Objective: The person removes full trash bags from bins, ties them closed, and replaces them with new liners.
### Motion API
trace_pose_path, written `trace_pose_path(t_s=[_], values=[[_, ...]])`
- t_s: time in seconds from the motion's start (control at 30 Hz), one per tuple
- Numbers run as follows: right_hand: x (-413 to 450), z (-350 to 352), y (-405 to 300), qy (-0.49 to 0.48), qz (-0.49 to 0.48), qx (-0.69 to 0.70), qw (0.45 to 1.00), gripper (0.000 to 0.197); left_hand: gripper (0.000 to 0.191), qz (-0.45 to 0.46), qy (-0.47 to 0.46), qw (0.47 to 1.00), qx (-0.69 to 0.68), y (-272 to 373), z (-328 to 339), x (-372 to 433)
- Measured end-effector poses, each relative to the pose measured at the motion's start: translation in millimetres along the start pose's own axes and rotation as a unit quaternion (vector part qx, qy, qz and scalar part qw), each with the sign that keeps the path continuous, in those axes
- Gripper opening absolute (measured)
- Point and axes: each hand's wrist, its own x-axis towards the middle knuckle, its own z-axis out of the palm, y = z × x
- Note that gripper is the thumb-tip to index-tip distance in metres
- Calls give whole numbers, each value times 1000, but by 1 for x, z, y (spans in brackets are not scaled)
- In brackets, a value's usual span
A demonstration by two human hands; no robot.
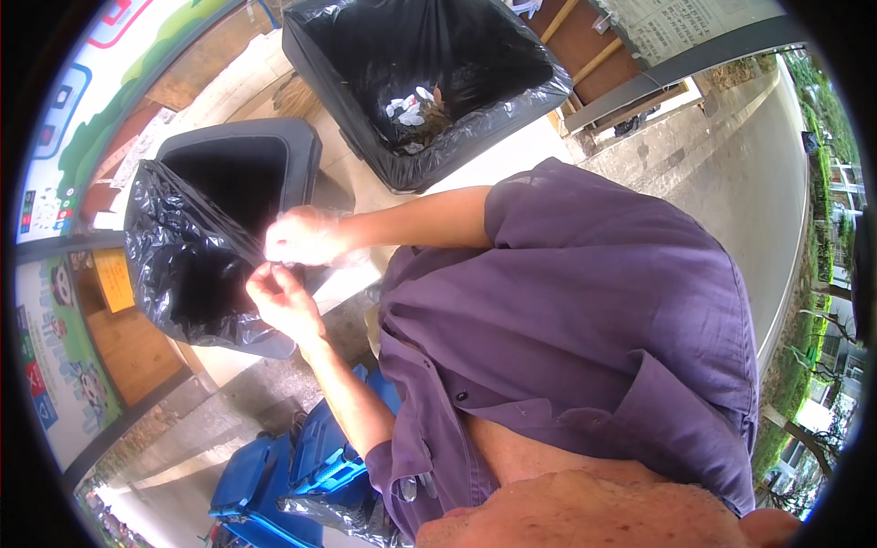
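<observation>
A black plastic bag (181, 267) hangs over the near-left side of a dark grey bin (305, 147), its stretched edge running across the mouth to my hands. My right hand (305, 236), in what looks like a thin clear plastic glove, is closed at the end of that edge and brightly lit. Just below it, my left hand (284, 298) pinches the bag's edge between thumb and fingers; no glove shows on it. The fingertips of both hands nearly meet. The inside of the bin is dark, and its bottom is hidden.
A larger bin lined with a black bag (438, 161) stands above, holding white scraps and brown debris (411, 113). Straw broom bristles (298, 96) lie between the bins. Blue bins (257, 472) stand below. Printed panels (62, 342) edge the left, and a paved road (740, 178) runs at the right.
</observation>
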Motion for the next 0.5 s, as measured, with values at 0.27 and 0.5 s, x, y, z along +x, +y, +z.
trace_pose_path(t_s=[0.27,0.5], values=[[-6,2,-9,44,-41,-76,995,21,15,-19,11,1000,-3,0,-3,-7],[-4,4,-19,110,-55,-59,991,17,15,109,68,988,92,-15,-3,-6]])
